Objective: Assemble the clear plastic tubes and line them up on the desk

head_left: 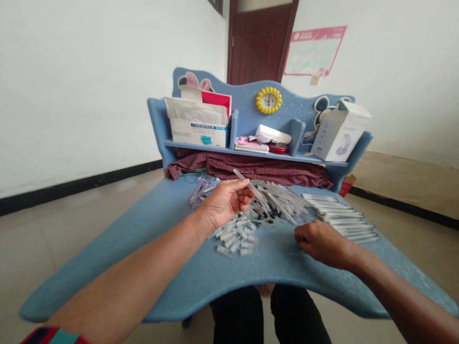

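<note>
My left hand is raised a little above the blue desk, its fingers pinched on a thin clear pen barrel that slants up to the left. Just beyond it lies a loose heap of pen barrels. Below the hand several small clear caps are scattered. My right hand rests on the desk with its fingers curled down; whether anything is under them I cannot make out. To its right, finished pens lie in a neat row.
A red checked cloth lies at the back of the desk under the shelf. On the shelf stand a mask box, a white box, books and a tin. A yellow clock hangs above. My legs show below the desk.
</note>
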Action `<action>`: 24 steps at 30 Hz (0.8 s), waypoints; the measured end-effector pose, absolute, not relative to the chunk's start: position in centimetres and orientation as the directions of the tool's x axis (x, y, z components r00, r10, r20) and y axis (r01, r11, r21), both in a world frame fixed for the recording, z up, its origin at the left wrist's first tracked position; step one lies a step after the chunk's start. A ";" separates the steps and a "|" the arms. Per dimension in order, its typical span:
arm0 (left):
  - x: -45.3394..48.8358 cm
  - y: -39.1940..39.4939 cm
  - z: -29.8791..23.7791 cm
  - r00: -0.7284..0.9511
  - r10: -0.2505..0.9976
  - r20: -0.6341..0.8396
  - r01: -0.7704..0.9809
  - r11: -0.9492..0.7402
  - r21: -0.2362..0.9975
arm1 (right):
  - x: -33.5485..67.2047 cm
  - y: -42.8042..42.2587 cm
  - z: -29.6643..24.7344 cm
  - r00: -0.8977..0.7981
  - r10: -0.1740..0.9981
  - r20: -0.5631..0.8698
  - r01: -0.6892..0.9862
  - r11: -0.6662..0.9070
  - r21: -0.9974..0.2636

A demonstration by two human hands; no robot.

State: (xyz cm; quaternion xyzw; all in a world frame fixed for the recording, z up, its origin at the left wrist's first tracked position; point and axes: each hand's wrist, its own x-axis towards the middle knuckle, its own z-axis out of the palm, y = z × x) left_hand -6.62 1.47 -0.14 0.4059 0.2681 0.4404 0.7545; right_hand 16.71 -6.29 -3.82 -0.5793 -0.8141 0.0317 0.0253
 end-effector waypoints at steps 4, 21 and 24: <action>-6.7 1.4 -0.2 0.461 0.886 -0.047 -0.454 0.280 0.846 | 15.0 -6.7 -3.0 -0.293 0.939 0.179 0.833 0.343 -0.435; -6.7 1.5 -0.9 0.458 0.889 0.002 -0.400 0.204 0.893 | 9.7 -6.5 -1.2 -0.078 0.709 0.701 0.680 0.552 -0.483; -6.6 1.5 -0.9 0.458 0.889 0.001 -0.391 0.201 0.898 | 9.7 -6.5 -1.1 -0.069 0.713 0.698 0.695 0.536 -0.479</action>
